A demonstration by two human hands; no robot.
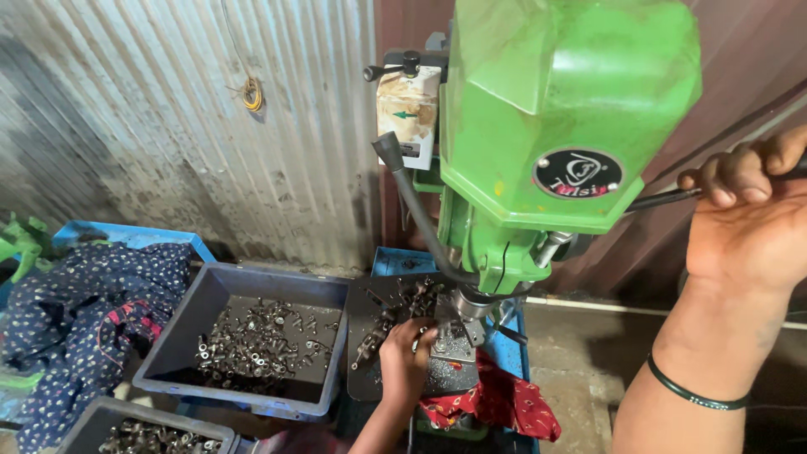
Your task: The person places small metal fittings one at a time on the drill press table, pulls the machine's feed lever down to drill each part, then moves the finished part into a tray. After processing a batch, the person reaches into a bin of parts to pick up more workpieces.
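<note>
Right hand (752, 223) fills the near corner of the view, raised high, fingers (740, 176) clenched around the dark feed lever (664, 199) that sticks out sideways from the green drill press (555, 126). A thin green bangle (693, 393) sits on that wrist.

Down below, the left hand (405, 357) is in under the spindle, fingers curled onto a small metal part (439, 343) on the press's work plate (454, 353). The grip looks closed on the part, though the fingertips are partly hidden. The part sits directly beneath the chuck (472, 304), so the line that matters runs straight up and down: spindle above, part below, left hand pressing in from the near-left side. The left hand is the one at the part; the right is well apart, up on the lever. The part's own long axis is too small to read.

Just behind the left hand, a dark tray (370, 336) carries more loose metal parts. Further left, a grey-blue bin (252, 345) holds a heap of similar small fittings, and another bin (143, 433) peeks in at the bottom edge. A red patterned cloth (504, 403) lies bunched at the machine's foot, a dark blue printed cloth (76, 311) lies far left, and corrugated metal sheet (210, 126) forms the wall behind.
</note>
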